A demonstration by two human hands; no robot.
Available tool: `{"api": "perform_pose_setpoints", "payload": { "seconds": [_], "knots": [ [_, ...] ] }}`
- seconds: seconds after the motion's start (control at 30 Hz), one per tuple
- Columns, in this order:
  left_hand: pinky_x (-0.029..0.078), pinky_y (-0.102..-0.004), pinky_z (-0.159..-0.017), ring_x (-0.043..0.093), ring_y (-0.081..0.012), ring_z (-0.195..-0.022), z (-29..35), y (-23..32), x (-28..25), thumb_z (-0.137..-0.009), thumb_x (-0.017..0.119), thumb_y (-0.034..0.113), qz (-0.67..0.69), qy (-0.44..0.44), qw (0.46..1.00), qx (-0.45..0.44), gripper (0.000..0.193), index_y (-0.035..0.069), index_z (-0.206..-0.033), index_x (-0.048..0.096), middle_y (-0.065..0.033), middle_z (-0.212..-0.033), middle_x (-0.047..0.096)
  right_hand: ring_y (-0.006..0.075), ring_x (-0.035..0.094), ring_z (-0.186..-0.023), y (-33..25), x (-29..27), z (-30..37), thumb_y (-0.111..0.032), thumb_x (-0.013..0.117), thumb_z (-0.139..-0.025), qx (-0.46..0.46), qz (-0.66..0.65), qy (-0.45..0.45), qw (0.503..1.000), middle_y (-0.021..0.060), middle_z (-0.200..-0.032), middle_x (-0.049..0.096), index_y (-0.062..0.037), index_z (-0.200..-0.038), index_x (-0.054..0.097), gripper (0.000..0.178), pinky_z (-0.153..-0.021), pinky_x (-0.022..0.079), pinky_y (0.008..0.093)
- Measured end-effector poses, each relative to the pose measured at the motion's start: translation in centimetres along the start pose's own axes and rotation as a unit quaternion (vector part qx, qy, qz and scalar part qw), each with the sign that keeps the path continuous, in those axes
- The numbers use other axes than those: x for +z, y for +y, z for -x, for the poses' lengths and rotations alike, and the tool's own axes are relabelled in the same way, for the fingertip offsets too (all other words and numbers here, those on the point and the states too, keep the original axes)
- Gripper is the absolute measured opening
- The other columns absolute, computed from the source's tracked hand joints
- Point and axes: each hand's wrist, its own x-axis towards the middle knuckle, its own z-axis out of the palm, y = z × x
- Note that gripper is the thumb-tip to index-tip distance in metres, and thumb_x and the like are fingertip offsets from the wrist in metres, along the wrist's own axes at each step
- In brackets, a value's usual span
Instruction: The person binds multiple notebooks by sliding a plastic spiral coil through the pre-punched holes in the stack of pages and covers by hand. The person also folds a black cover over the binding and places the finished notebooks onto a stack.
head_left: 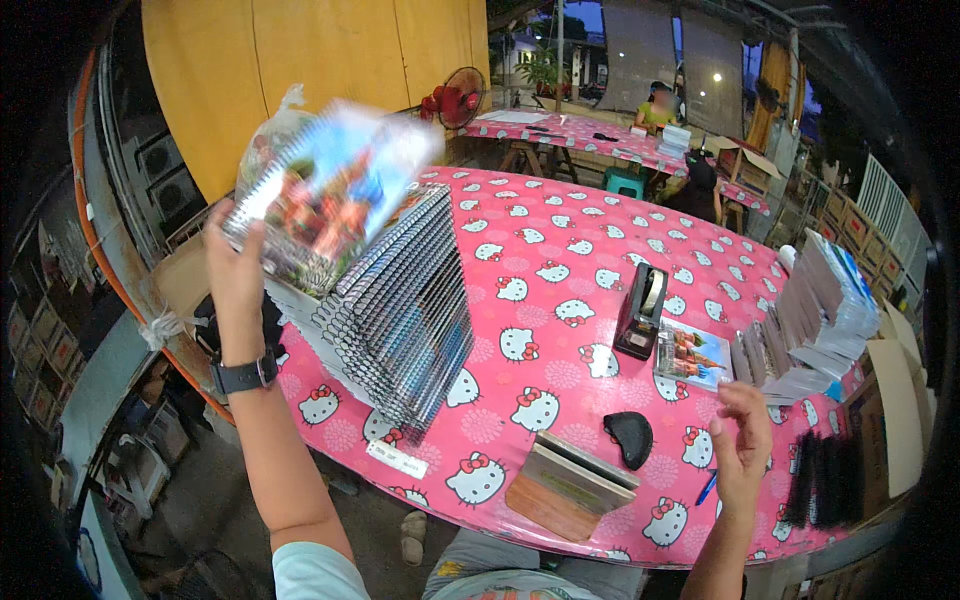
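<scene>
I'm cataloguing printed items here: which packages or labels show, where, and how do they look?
Plastic-wrapped spiral notebook with colourful cover: raised in left hand, blurred.
Second colourful wrapped notebook: flat on pink patterned tablecloth, beside black tape dispenser.
Small white rectangular label: near table's front edge.

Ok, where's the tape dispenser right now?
The black tape dispenser stands right of centre on the pink table, just left of a flat wrapped notebook, beyond the right hand.
</scene>
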Motion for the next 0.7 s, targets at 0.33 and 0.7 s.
{"api": "perform_pose_setpoints", "payload": {
  "seconds": [0.33, 0.7],
  "knots": [
    [0.041, -0.0245, -0.079, 0.053, -0.0134, -0.085, 3.8, -3.2, 2.1, -0.086, 0.049, 0.014, 0.191, 0.039, 0.974, -0.112, 0.024, -0.002, -0.104, 0.054, -0.0086, -0.097, 0.058, 0.0161, 0.054, -0.088, 6.7, 0.0, 2.8, -0.006, 0.061, -0.077, 0.134, -0.013, -0.021, 0.991, 0.009, -0.103, 0.056, -0.0024, -0.097, 0.06, 0.021, -0.071, 0.045, 0.0271],
    [0.029, -0.0337, -0.1, 0.044, -0.0229, -0.114, 4.0, -0.8, 3.6, -0.093, 0.045, 0.029, 0.036, 0.061, 0.996, -0.059, 0.043, -0.003, -0.121, 0.047, -0.0155, -0.122, 0.047, 0.0328, 0.054, -0.095, 20.9, 0.9, 0.7, -0.007, 0.063, -0.071, 0.023, 0.237, -0.108, 0.965, 0.0148, -0.1, 0.058, -0.0029, -0.092, 0.061, 0.022, -0.079, 0.044, 0.0395]
  ]
}}
